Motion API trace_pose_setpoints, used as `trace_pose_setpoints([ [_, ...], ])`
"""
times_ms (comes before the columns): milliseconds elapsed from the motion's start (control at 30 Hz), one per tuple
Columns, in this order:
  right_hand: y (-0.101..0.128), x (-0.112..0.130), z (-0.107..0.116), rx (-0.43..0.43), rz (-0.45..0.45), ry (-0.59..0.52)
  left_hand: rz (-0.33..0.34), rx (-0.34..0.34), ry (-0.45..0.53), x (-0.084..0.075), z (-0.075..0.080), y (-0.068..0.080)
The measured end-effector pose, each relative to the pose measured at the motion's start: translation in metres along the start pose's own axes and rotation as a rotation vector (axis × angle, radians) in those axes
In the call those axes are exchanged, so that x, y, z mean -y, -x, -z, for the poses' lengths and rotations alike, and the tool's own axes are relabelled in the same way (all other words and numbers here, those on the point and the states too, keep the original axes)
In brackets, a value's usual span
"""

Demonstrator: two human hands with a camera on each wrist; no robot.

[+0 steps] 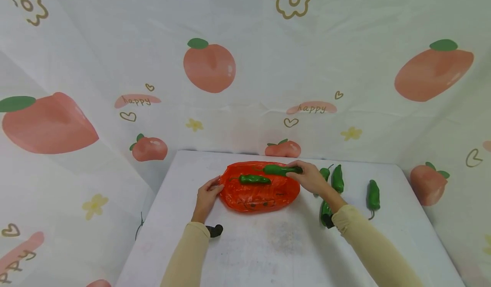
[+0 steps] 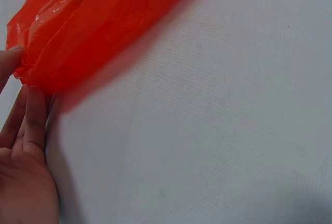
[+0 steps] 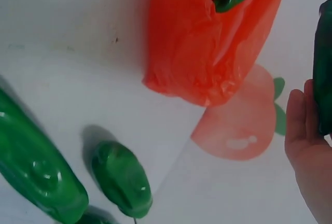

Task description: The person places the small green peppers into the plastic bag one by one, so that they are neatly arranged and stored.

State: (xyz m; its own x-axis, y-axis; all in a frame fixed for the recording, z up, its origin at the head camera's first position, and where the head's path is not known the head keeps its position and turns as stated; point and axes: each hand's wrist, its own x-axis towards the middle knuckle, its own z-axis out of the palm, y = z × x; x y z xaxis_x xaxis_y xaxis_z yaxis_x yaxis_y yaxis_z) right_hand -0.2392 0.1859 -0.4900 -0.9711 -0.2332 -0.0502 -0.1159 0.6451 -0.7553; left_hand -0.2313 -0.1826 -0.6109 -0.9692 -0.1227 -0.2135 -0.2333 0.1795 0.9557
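Observation:
A red plastic bag (image 1: 261, 197) lies spread on the white table, with one green chili pepper (image 1: 255, 179) in its opening. At the bag's left edge, my left hand (image 1: 207, 197) pinches the plastic between thumb and fingers. The left wrist view shows the thumb above the crumpled rim and the fingers (image 2: 35, 115) below it. Over the far right part of the bag, my right hand (image 1: 310, 178) holds another green pepper (image 1: 274, 170) by one end, roughly level. In the right wrist view this pepper (image 3: 324, 68) appears dark at the frame's right edge.
Several more green peppers lie right of the bag, among them an upright-lying one (image 1: 337, 179), one partly behind the right wrist (image 1: 325, 212), and one farther right (image 1: 373, 195). A white cloth (image 1: 245, 121) printed with peaches hangs behind the table (image 1: 268, 253).

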Motion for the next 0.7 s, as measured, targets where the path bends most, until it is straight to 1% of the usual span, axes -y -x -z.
trace_pose_setpoints([
  [133, -0.003, 0.001, -0.007, 0.026, 0.001, -0.038, 0.002, -0.006, 0.001, 0.0, -0.001, 0.0],
  [367, -0.008, 0.005, -0.017, 0.024, 0.066, -0.004, 0.013, -0.007, 0.015, 0.0, -0.002, -0.001],
  [500, -0.014, 0.007, -0.025, 0.039, 0.075, 0.004, 0.019, -0.009, 0.013, 0.001, -0.002, -0.002],
  [700, -0.021, 0.014, -0.037, 0.072, 0.076, 0.003, 0.004, -0.017, 0.037, 0.002, -0.001, -0.002],
])
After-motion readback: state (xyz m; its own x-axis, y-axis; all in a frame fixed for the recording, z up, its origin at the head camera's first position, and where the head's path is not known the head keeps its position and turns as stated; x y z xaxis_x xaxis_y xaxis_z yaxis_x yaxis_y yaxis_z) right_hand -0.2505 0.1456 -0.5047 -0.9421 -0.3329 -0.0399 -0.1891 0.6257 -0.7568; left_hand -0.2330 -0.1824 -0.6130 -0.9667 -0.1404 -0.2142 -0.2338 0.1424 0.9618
